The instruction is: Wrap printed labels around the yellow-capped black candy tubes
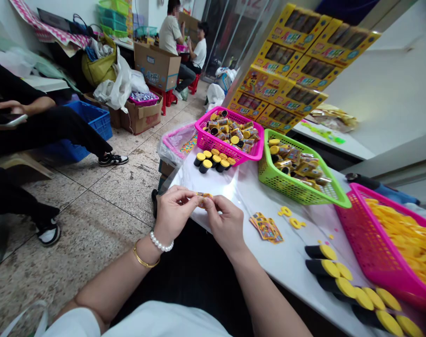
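Observation:
My left hand (174, 213) and my right hand (227, 221) meet over the table's near edge. Between their thumbs and fingers they pinch a small printed card (204, 194), yellow and orange, seen nearly edge-on and partly covered by the fingers. Similar printed cards (267, 227) lie in a loose pile on the white table (230, 189), right of my right hand. Beside the pile are two yellow plastic ring-shaped pieces, one a yellow ring piece (285, 211). Beyond my hands stands a cluster of black tubs with yellow lids (206, 164).
A pink basket (248, 159) and a green basket (300, 194) hold wrapped tubs. Another pink basket (369, 243) holds yellow plastic pieces. More yellow-lidded black tubs (320, 267) lie at the right. Yellow display boxes (279, 89) are stacked behind. A person's legs (58, 133) are at the left.

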`<action>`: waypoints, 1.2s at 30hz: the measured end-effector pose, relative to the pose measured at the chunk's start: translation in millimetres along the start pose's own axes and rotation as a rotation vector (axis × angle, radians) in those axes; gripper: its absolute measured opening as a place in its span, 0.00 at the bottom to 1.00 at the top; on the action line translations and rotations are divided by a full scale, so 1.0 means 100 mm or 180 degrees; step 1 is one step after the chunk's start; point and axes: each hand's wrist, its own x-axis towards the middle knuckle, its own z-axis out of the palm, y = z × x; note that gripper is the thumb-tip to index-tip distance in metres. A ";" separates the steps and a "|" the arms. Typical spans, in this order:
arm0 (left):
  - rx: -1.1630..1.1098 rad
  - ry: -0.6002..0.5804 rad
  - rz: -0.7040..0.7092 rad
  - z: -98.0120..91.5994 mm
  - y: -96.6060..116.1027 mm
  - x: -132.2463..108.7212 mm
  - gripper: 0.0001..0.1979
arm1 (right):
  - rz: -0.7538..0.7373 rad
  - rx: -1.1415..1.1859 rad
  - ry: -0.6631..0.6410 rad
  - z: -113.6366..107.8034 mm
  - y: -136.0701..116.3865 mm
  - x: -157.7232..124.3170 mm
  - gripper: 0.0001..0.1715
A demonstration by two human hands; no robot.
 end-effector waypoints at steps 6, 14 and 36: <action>-0.0852 -0.0200 -0.1354 -0.11 0.05 0.09 0.14 | -0.0438 -0.0430 -0.0292 0.00 0.00 0.27 0.23; -0.1579 -0.0272 -0.2006 -0.24 0.15 0.27 0.06 | 0.0153 -0.2407 -0.0010 0.19 0.20 1.08 0.20; -0.2567 -0.0428 -0.2379 -0.18 0.21 0.47 0.08 | 0.1097 0.2734 -0.1177 -0.14 0.06 0.92 0.19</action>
